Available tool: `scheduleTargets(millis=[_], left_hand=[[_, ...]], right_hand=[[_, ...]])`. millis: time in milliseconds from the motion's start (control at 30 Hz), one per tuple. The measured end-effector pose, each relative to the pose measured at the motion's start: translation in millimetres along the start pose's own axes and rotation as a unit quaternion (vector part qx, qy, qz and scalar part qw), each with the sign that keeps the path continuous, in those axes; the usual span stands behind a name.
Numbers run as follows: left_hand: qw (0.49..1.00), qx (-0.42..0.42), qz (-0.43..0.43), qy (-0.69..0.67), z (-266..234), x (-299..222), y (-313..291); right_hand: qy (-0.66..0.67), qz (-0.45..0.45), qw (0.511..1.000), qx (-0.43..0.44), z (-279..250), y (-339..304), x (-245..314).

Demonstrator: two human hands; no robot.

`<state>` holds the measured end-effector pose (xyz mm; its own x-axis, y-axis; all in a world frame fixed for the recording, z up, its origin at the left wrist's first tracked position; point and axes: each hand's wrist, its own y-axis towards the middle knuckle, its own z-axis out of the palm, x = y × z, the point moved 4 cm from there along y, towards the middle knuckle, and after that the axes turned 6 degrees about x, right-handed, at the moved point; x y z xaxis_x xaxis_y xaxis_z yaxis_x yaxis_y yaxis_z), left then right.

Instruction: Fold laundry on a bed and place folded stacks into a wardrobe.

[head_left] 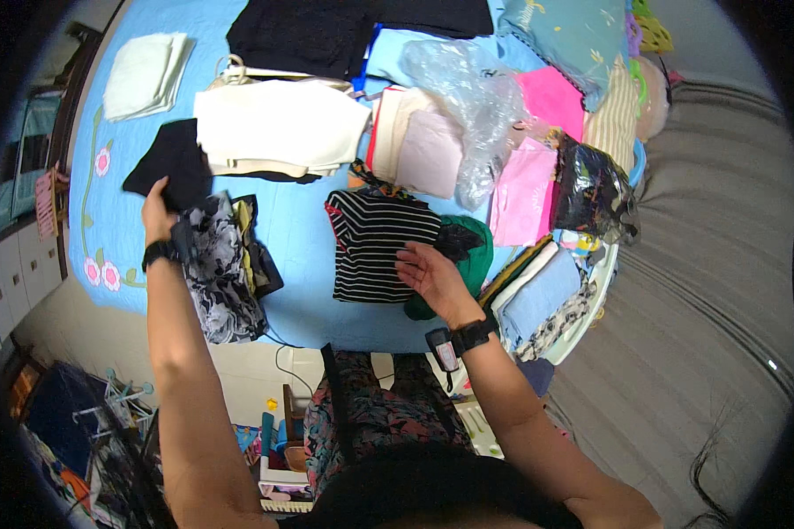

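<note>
Black, soft cloth piece (169, 163), loosely spread: at left hand's (157, 219) fingertips; whether pinched cannot be told. Left arm nearly straight.
Black-and-white striped knit garment (370, 251), laid flat: under right hand's (437, 280) fingers, loosely spread and half-curled, contact unclear; right elbow bent.
Grey-and-black floral cloth (213, 264): just right of left fingers.
White folded fabric stack (278, 123): beyond left fingers, rightward.
Status, judged: white stack folded; black piece remains unfolded.

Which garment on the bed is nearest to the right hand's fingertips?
The black garment with thin white stripes: the fingertips of the right hand overlap its right side. The green cloth near it has no stripes.
</note>
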<state>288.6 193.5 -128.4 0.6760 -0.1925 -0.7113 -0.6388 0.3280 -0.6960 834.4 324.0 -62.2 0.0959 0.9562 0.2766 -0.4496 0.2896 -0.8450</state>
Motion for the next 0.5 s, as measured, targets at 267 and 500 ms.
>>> scheduleTargets(millis=[267, 500], left_hand=[[0.945, 0.022, 0.295, 0.138, 134.5, -26.8, -211.7], [0.972, 0.216, 0.086, -0.039, 278.8, 79.3, -265.5]], right_hand=[[0.017, -0.088, 0.992, 0.087, 25.8, 2.1, 60.7], [0.056, -0.076, 0.972, 0.213, 60.1, 10.0, 93.8]])
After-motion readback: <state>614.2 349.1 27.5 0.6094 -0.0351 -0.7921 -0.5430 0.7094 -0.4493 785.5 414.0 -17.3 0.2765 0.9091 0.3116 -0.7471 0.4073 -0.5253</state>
